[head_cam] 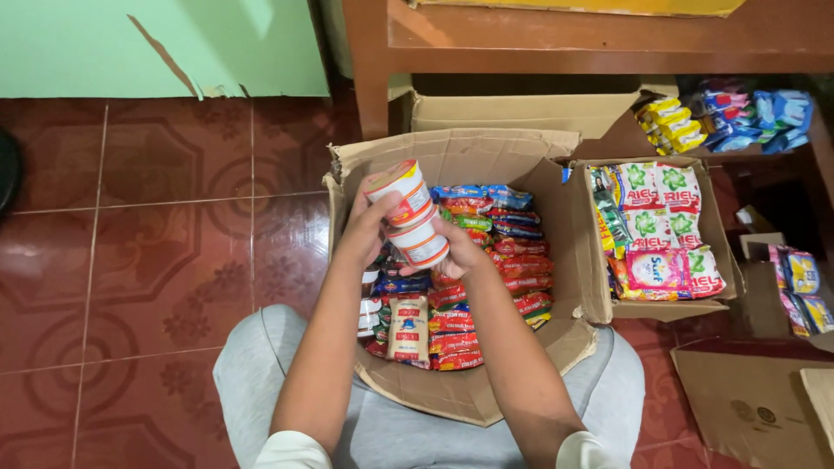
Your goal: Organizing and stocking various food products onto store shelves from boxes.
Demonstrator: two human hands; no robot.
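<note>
Person seated on floor, grey-clad knees (261, 365) at bottom of view, open cardboard box (469, 391) resting partly on lap betw. the legs.

Both forearms reach fwd over the box. Left hand (365, 227) closed round the side of the upper small round tub (398, 193), white w/ orange band and lid, tilted. Right hand (460, 252) closed round the lower tub (420, 243) of same kind; the two tubs stacked end to end, touching, held above the box contents.

Box interior: packed w/ small sachets and packets (512, 260), mostly red, some blue and green, in rows at right; a beige packet (407, 328) upright-ish at near left, darker packs beside it.

Just right of that box, touching it: smaller carton (669, 308) holding detergent sachets (660, 204), white/green/red, plus a pink one.

Farther back: another empty-looking cardboard flap (521, 113) under a brown wooden desk (565, 39). Yellow and blue packs (721, 117) at far right on a shelf. Red patterned floor tiles (156, 234) at left, green wall (130, 43) beyond.
</note>
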